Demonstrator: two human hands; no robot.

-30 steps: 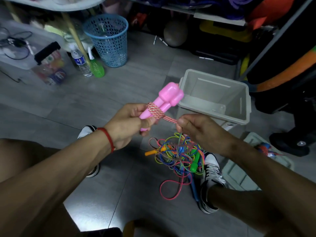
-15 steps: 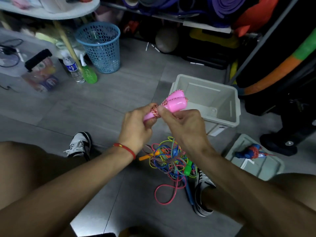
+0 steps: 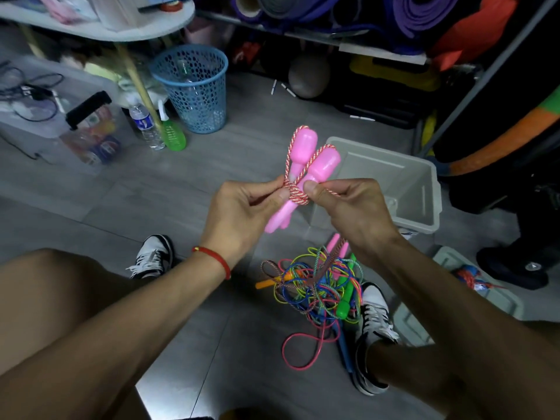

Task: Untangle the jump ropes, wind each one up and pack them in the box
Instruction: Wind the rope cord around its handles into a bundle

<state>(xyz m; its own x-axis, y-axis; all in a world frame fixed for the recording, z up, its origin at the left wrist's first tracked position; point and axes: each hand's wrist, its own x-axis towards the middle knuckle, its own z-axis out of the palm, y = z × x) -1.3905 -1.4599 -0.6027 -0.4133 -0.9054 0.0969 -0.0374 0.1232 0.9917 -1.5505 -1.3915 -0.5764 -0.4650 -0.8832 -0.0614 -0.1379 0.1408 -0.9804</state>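
Since half a second back the pink handles (image 3: pixel 306 177) have tipped up more upright, so they now run lengthwise from low-left to upper-right, fat ends pointing up and away toward the box (image 3: pixel 424 189). Near me, the tangle of coloured ropes (image 3: pixel 318 286) sits on the floor between the two shoes, too knotted to count. Above it both forearms angle inward and the hands meet mid-air. My left hand (image 3: pixel 242 210) pinches the handles at the red-and-white cord (image 3: pixel 295 194) wrapped around their necks, and my right hand (image 3: pixel 354 207) pinches the cord's loose strand thumb on top; its fingers are hidden underneath. Behind them the grey box stands open, partly blocked by the handles.
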